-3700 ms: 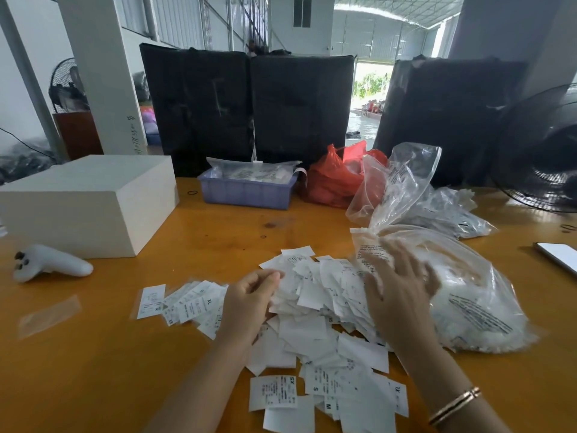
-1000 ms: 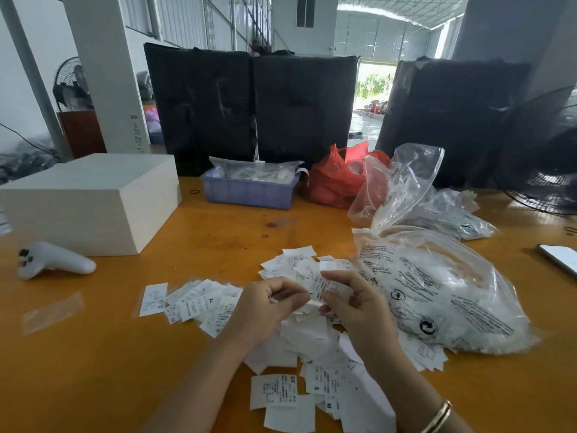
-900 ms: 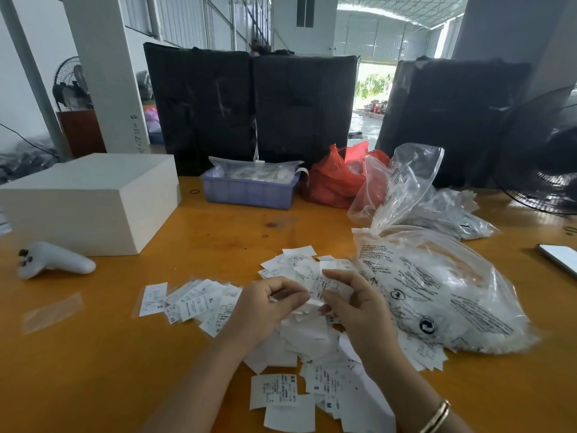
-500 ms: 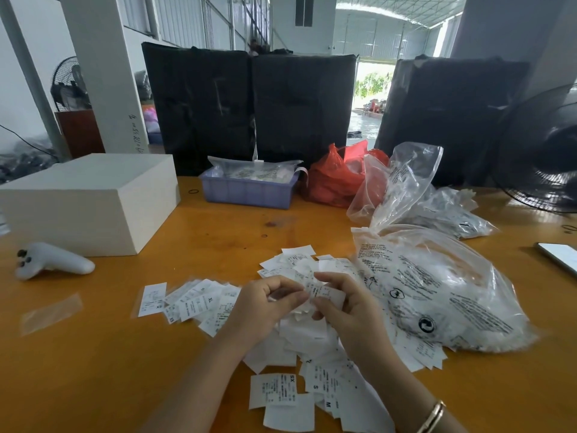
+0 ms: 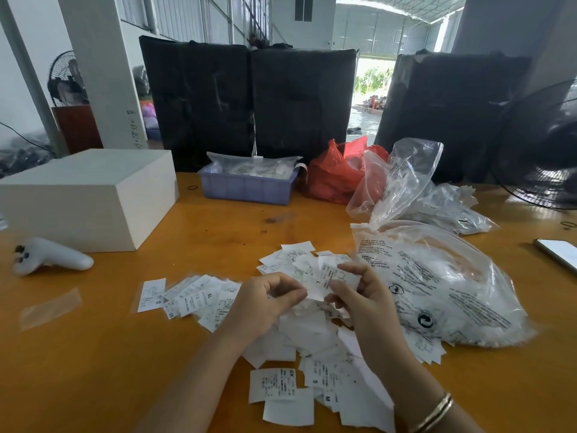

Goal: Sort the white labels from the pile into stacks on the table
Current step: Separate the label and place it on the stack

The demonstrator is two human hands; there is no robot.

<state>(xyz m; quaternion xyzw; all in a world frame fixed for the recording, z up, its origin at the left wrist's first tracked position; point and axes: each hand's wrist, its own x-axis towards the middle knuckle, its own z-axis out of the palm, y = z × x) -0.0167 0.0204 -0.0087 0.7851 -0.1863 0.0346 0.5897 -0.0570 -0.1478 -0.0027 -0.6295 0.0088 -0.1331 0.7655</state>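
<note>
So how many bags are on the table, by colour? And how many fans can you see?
Red bags: 1, the red bag behind the pile.
Clear bags: 3 that I can tell apart, the big clear bag full of labels, the upright clear bag, and the crumpled clear bag behind.
Fans: 2, the right fan and the left fan.
Total: 6.

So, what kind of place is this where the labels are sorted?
Probably a garment warehouse or packing workshop: size labels piled on a wooden table, large black wrapped bales behind it, and a high metal-roofed hall open to the outside.
</note>
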